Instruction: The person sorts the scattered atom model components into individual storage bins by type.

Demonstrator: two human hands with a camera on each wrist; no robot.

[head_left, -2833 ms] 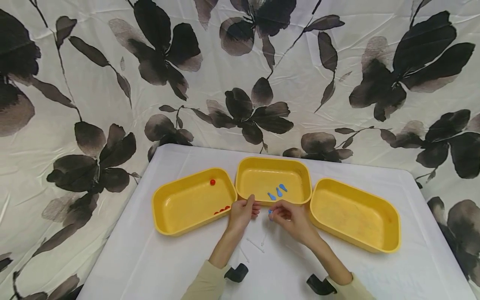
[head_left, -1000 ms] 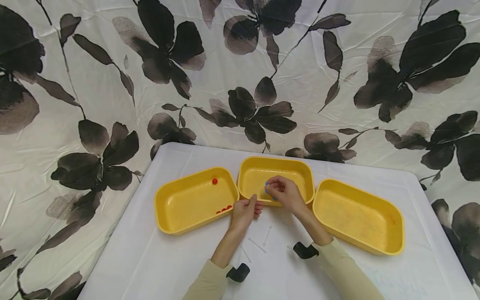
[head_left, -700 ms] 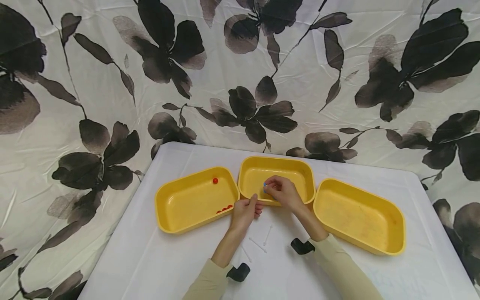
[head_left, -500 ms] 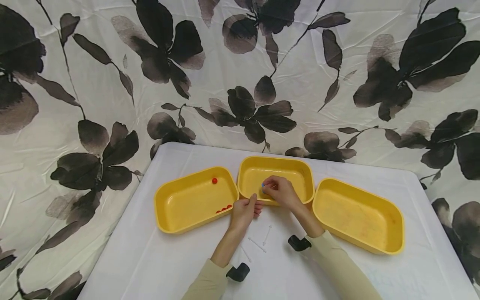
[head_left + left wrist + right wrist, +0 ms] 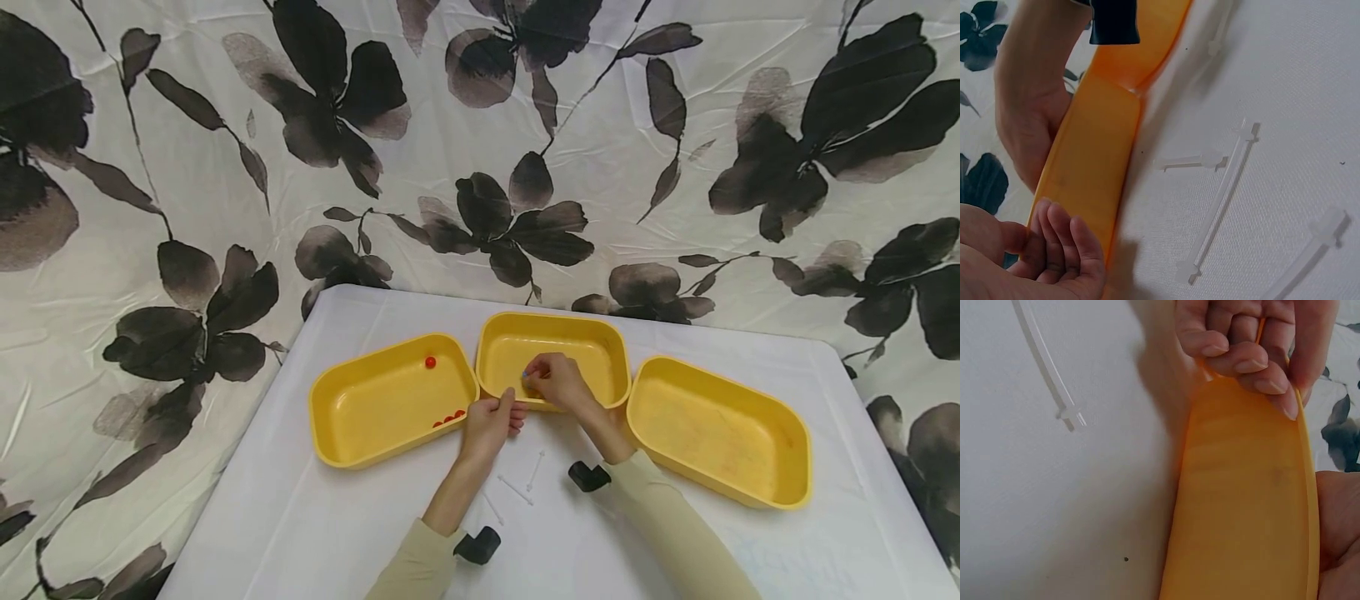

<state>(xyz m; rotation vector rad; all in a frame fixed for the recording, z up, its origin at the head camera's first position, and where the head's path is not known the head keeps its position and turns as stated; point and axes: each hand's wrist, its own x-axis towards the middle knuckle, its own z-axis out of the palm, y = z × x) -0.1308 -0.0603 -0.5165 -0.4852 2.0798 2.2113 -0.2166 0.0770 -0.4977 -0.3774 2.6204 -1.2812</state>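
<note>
In the head view my right hand [image 5: 558,381] is inside the middle yellow tray [image 5: 551,320], its thumb and fingers pinching a small blue piece [image 5: 526,375]. The hand covers most of that piece and the tray floor below it. My left hand [image 5: 489,423] holds the same tray's front rim near its left corner. In the left wrist view, the left hand's [image 5: 1054,256] thumb goes over the rim while its fingers curl against the outer wall. The right wrist view shows part of my right hand [image 5: 1339,531] behind the tray wall, with its fingertips out of sight.
A left yellow tray [image 5: 352,457] holds several small red balls, one of them a loose red ball [image 5: 431,362] near the back. To the right stands another yellow tray [image 5: 712,479]. Several clear thin rods [image 5: 515,490] lie on the white table before the middle tray.
My right hand has gone from in front of the middle tray into it with a blue piece, then shifted slightly left. Blue pieces seen there earlier are now hidden. The left hand keeps its hold.
</note>
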